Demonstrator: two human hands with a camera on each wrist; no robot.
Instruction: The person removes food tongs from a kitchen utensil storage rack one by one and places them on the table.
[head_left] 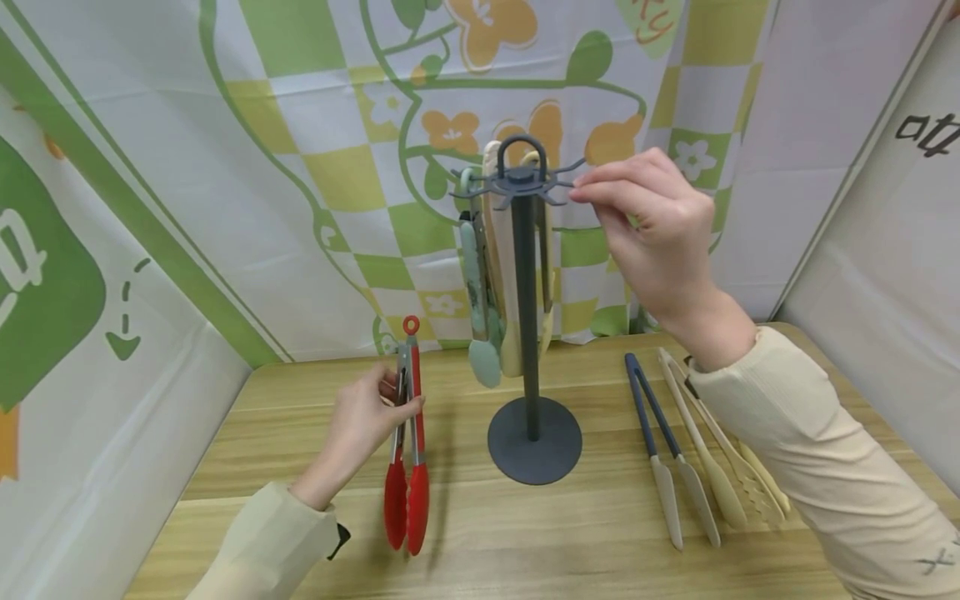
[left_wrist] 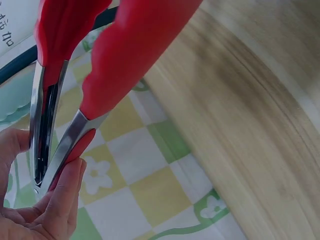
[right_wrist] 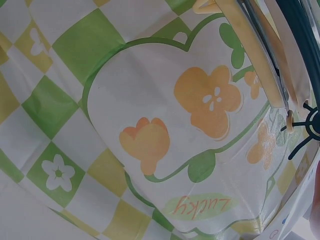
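My left hand [head_left: 362,419] grips a pair of red silicone-tipped tongs [head_left: 418,504] around their metal arms. The tongs hang upright, ring end up and red heads down, left of a dark grey utensil rack [head_left: 534,446]. In the left wrist view the red tongs [left_wrist: 125,55] spread apart, thumb on one arm and fingers [left_wrist: 65,195] on the other. At the rack's top my right hand [head_left: 663,221] pinches the tip of a hook between thumb and fingertips. Light-green tongs [head_left: 486,358] and cream tongs [head_left: 512,350] hang from other hooks.
Right of the rack, blue-handled tongs [head_left: 651,417] and beige tongs [head_left: 708,454] lie on the wooden table [head_left: 570,542]. Another pale yellow utensil [head_left: 768,479] is partly hidden by my right sleeve. A patterned cloth [head_left: 315,175] hangs behind the table.
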